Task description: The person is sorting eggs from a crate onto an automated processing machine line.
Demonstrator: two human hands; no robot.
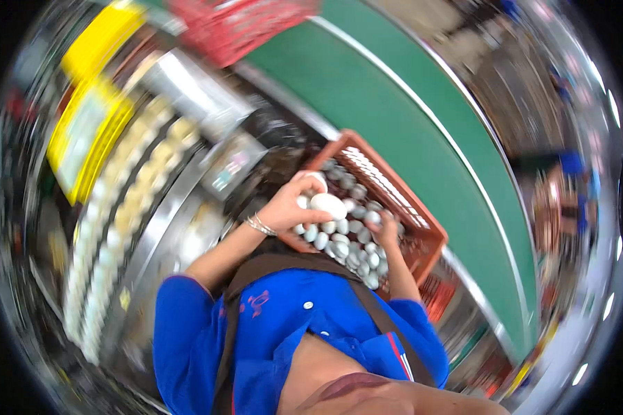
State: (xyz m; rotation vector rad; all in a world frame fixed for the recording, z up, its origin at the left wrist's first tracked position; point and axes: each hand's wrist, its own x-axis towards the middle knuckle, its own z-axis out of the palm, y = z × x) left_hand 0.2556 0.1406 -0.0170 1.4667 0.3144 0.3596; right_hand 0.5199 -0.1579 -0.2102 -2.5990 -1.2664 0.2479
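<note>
My left hand (291, 207), with bracelets at the wrist, is curled round a few white eggs above the near left side of a brown plastic crate (432, 243). The largest egg (329, 205) shows between its thumb and fingers. Many pale, bluish-white eggs (340, 247) lie loose in the crate. My right hand (387, 232) reaches down into the crate's right part. Its fingers are bent about a pale egg (372, 217); blur and the hand itself hide part of this grip.
A green conveyor belt (394, 104) with metal edges runs beyond the crate. A red crate (239, 28) stands at the far left. On the left, rows of eggs (128, 187) sit on a roller track beside yellow-framed panels (90, 138). A metal box (197, 90) stands near the track.
</note>
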